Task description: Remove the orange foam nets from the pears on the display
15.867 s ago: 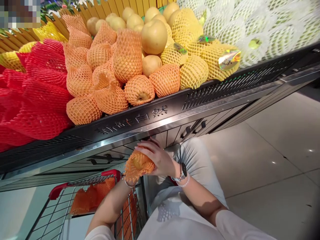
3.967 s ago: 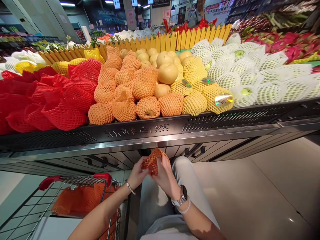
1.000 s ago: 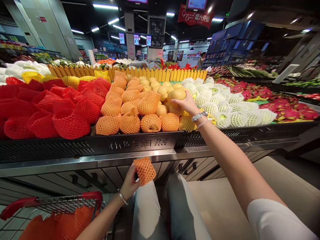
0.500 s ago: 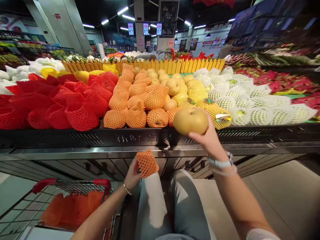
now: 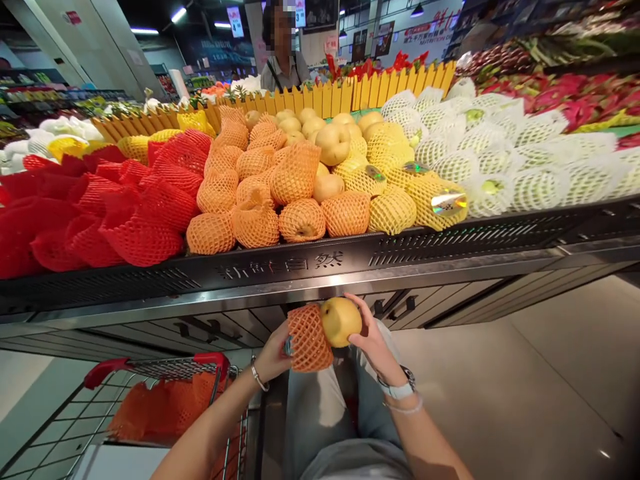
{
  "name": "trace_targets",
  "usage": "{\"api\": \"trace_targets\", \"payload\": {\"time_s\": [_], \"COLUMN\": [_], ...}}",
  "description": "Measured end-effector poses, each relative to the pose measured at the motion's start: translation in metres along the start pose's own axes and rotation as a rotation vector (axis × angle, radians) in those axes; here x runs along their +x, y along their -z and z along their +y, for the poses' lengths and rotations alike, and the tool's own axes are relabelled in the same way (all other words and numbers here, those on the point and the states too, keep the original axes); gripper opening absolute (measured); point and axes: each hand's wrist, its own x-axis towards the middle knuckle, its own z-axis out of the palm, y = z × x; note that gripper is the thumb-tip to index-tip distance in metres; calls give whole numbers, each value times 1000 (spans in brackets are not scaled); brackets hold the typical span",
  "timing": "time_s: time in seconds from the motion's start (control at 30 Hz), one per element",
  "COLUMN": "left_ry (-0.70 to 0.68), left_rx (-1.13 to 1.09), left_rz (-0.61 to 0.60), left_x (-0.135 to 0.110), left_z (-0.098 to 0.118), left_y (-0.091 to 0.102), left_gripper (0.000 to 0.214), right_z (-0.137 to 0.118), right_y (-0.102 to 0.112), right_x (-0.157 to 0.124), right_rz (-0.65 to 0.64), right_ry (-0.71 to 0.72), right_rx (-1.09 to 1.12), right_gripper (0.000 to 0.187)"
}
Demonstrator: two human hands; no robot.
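Observation:
My right hand [image 5: 373, 337] grips a bare yellow-brown pear [image 5: 345, 323] from its right side. An orange foam net sleeve [image 5: 309, 341] is held by my left hand [image 5: 276, 355], with part of the fingers hidden behind or inside it. The pear sits against the sleeve's right opening; whether it has entered the net I cannot tell. Both hands are above my lap, below the display's front edge. On the display beyond lie pears in orange nets [image 5: 303, 220] and several bare pears [image 5: 333, 143].
A shopping cart [image 5: 107, 373] with orange nets [image 5: 160, 407] stands at lower left. Red-netted fruit [image 5: 145, 220] fills the display's left, white-netted fruit [image 5: 500, 160] its right. A black ledge [image 5: 280, 263] runs along the front. A person [image 5: 285, 67] stands behind the yellow fence [image 5: 315, 100].
My right hand has brought the pear down and left from the display's front edge to the net sleeve. My left hand has shifted slightly right. The view has tilted, and a person has appeared behind the fence.

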Motion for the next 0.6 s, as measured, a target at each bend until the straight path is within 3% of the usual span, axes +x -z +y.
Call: {"api": "trace_targets", "payload": {"time_s": [0.17, 0.4, 0.6], "left_ry": [23, 16, 104], "left_rx": [26, 49, 77], "left_rz": [-30, -73, -102], "left_x": [-1, 1, 3], "left_z": [1, 11, 11], "left_y": [-4, -11, -20], "left_gripper": [62, 71, 77], "right_z": [6, 16, 22], "right_y": [-3, -4, -13], "right_x": [-2, -2, -3], "right_rz": [-35, -115, -42], "right_ry": [-8, -83, -122], "right_rx": [-114, -197, -241], "right_gripper": [60, 54, 43]}}
